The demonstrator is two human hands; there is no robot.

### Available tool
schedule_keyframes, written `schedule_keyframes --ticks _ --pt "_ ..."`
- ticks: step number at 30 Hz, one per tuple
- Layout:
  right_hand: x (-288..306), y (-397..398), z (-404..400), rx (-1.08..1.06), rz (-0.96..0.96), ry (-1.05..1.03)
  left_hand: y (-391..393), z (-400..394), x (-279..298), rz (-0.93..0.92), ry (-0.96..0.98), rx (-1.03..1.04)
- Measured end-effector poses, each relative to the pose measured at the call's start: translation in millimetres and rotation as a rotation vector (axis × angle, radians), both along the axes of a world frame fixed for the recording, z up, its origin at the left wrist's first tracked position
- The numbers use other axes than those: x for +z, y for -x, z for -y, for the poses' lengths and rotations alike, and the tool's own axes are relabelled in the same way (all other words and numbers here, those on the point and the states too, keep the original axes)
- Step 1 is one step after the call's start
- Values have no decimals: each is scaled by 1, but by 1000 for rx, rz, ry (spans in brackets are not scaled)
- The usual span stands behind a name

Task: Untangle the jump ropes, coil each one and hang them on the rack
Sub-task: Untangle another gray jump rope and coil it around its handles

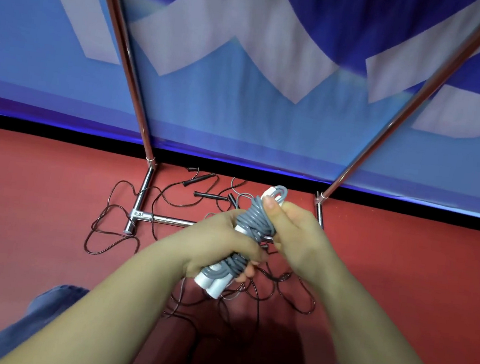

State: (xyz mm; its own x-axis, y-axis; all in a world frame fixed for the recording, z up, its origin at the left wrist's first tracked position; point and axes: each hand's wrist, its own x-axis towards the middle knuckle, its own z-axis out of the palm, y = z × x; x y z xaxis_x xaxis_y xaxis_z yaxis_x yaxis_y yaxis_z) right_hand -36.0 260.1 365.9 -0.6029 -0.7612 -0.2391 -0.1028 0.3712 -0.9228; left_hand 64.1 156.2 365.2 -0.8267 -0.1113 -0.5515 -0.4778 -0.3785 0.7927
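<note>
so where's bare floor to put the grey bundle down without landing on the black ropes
Bare red floor lies left of the rack's left foot, beyond the outer black loop, and right of the right foot toward the wall's black strip. Crowded: black ropes tangle between the feet and under both hands, which grip the grey rope bundle.
</note>
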Motion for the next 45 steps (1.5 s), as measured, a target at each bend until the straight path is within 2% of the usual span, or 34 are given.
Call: schedule_keyframes --ticks 2,4,6,8,11,13,15,18,20,25,31,36,38,40,41,42,45 --pt "-3 -1 0 6 -75 -96 2 -6 -11 61 191 54" --pt "-8 -2 2 -33 -151 -202 4 -13 -25 112 505 75" --pt "-11 -6 3 -94 -175 -240 6 -18 -30 123 619 88" --pt "-9 -7 4 -129 -128 -201 5 -14 -26 78 392 69" --pt "-2 -3 2 -132 -25 -108 2 -3 -6 -24 -167 -35" --pt "3 -2 0 -132 -13 -62 3 0 -1 -31 -361 -2" --pt "7 -6 0 -115 16 -38 7 -4 -1 19 -312 81" --pt "5 -12 1 -138 -13 -80 10 -13 -6 69 -72 134" --pt "3 -12 0 -183 -67 -119 11 -17 -9 31 9 166" --pt "-5 -14 1 -188 -345 -226 13 -20 -14 -57 166 314" --pt "-7 -14 3 -142 -453 -274 10 -21 -15 -147 361 313" --pt "-2 -17 3 -151 -430 -218 9 -25 -13 -206 326 353" --pt "-2 -18 6 -192 -228 -95 10 -22 -9 -175 255 404" --pt "2 -19 9 -241 121 59 13 -19 -7 -156 189 440" --pt "3 -19 10 -245 224 98 14 -18 -6 -152 167 459" --pt "4 -18 9 -226 234 92 14 -17 -7 -147 151 480" --pt "0 -12 6 -204 15 20 15 -13 -6 -122 91 525"
